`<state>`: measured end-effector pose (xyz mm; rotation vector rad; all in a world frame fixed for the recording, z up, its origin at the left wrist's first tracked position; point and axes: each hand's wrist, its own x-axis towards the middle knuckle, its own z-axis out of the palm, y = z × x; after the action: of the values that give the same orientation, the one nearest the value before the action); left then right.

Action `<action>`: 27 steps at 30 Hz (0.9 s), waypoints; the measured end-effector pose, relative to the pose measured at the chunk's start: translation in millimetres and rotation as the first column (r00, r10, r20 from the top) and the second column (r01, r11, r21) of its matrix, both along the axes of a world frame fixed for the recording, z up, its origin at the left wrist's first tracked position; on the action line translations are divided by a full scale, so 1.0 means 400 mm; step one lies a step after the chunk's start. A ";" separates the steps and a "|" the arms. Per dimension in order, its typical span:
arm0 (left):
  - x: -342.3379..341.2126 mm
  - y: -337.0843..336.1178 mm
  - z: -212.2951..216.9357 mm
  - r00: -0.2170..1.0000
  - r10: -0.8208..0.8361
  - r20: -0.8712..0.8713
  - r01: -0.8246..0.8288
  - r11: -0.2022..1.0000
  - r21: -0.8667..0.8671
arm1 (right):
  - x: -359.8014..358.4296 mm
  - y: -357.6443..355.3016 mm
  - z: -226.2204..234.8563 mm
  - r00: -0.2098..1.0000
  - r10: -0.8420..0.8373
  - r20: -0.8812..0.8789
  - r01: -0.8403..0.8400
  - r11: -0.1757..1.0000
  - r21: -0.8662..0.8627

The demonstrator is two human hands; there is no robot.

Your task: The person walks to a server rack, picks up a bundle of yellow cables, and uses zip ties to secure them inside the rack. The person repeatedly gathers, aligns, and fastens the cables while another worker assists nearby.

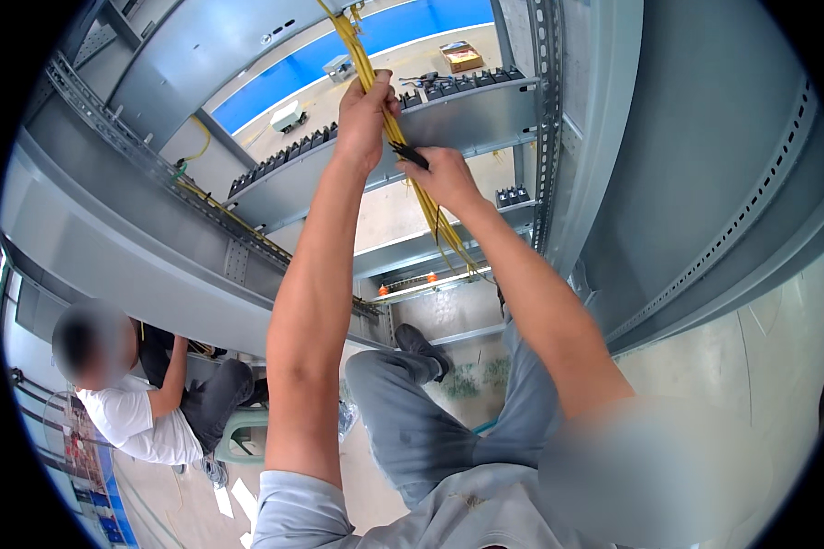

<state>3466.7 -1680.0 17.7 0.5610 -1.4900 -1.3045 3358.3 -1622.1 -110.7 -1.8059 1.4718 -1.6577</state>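
Note:
A long bundle of yellow wires [355, 50] runs down from the top of the view through the metal cabinet frame, its loose ends fanning out lower down. My left hand [364, 123] is closed round the bundle at its upper part. Just below, my right hand [449, 178] grips a slim black tool [414, 157], whose tip lies against the wires. Its exact kind is hard to make out, since my fingers cover part of it.
Rows of black terminal blocks [284, 163] line the metal crossbar [467, 114] behind my hands. Perforated upright rails [547, 119] and a wide grey panel [696, 165] flank the right. A cardboard box [460, 57] lies beyond. At lower left a person [137, 403] sits on a green stool [238, 435].

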 end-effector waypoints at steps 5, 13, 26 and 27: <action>0.012 0.010 -0.044 1.000 0.031 -0.006 -0.031 0.996 -0.087 | -0.012 0.049 0.011 0.999 0.023 0.022 -0.024 0.998 0.056; 0.107 0.209 -0.204 0.898 0.399 0.186 -0.309 0.872 -0.380 | -0.027 0.165 0.052 0.738 0.233 0.633 -0.444 0.875 0.195; 0.211 0.495 -0.337 0.997 -0.072 0.007 0.064 0.919 0.389 | 0.053 0.318 0.014 0.860 0.386 0.334 -0.469 0.855 0.219; 0.231 0.490 -0.336 0.994 -0.095 -0.051 0.107 0.900 0.423 | 0.039 0.318 0.036 0.841 0.396 0.370 -0.502 0.826 0.257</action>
<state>3559.1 -1484.0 -116.6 0.7473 -1.2235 -1.7308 3373.9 -1494.9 -96.3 -1.4773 1.0131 -1.2675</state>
